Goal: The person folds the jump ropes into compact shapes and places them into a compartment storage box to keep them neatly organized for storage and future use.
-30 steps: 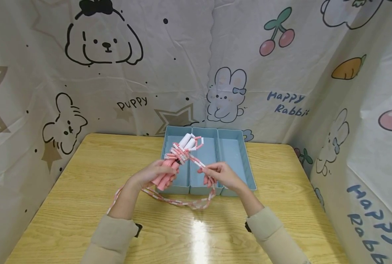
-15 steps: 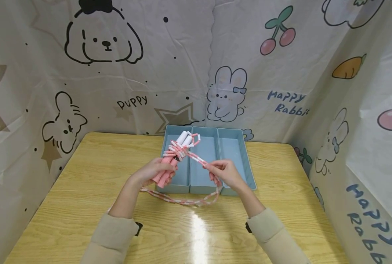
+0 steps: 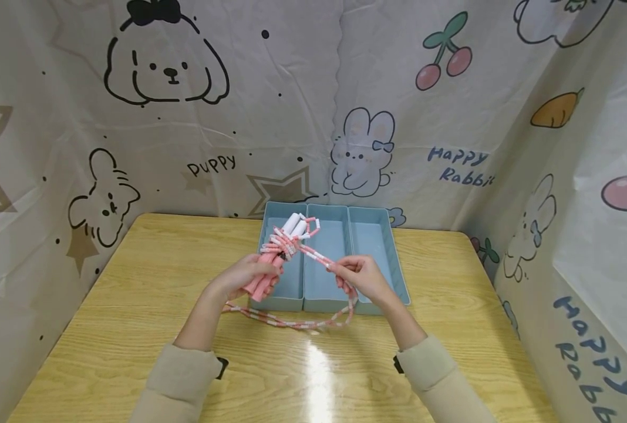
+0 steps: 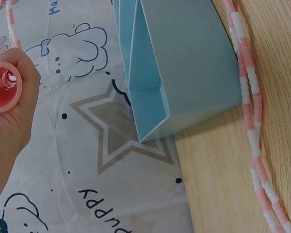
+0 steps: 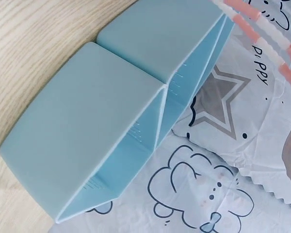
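Note:
My left hand grips both pink-and-white handles of a beaded jump rope together, their white ends slanting up and away. Pink and white beaded cord is wound round the handles, with a small loop sticking out near the white ends. Off to the right, my right hand pinches a doubled stretch of cord leading from the wrap. From that hand more cord hangs in a long curve towards the left forearm. In the left wrist view, the hollow end of a pink handle shows inside the fist.
A blue tray with three compartments stands at the back of the wooden table, behind and beneath the hands. A printed cloth encloses the table at the back and sides.
My right hand has moved slightly right and up, drawing out the doubled cord, and the hanging cord has shifted with it. The left hand keeps its grip on the handles, almost still.

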Demonstrator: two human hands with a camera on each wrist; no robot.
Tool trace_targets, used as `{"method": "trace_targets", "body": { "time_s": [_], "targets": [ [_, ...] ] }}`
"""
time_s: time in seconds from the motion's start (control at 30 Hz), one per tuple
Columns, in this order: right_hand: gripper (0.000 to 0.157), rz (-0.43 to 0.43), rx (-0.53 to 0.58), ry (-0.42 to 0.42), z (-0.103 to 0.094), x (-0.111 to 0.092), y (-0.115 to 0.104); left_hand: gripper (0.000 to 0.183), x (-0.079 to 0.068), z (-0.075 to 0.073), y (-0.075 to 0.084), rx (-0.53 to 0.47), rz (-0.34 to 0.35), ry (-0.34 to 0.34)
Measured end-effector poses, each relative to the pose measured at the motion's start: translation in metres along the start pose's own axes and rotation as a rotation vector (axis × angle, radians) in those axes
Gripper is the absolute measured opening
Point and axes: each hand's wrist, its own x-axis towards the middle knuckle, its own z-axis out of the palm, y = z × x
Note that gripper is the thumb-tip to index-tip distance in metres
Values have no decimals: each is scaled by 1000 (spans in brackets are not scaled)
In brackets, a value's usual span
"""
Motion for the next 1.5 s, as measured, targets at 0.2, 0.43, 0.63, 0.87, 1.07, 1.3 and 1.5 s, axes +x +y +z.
{"method": "trace_targets", "body": {
  "time_s": [0.2, 0.43, 0.63, 0.87, 1.07, 1.3, 1.5],
  "targets": [
    [17, -79, -84, -34, 4, -6, -20, 14, 0, 1, -2, 43, -26, 10],
    [13, -197, -213, -93, 4, -6, -32, 17, 2, 3, -6, 153, -66, -1],
    [14, -265, -300, -137, 6, -8, -44, 10, 1, 4, -7, 289, -88, -74],
    [15, -253, -399, -124, -1, -1, -33, 15, 1, 6, -8, 376, -141, -188],
    [16, -253, -458, -148, -5, 2, -31, 13, 1, 9, -8, 407, -176, -273],
    [16, -253, -502, -223, -8, 7, -32, 10, 0, 13, -8, 375, -253, -353],
    [16, -237, -518, -307, -6, 11, -33, 9, -2, 15, -7, 379, -268, -456]
  ]
}}
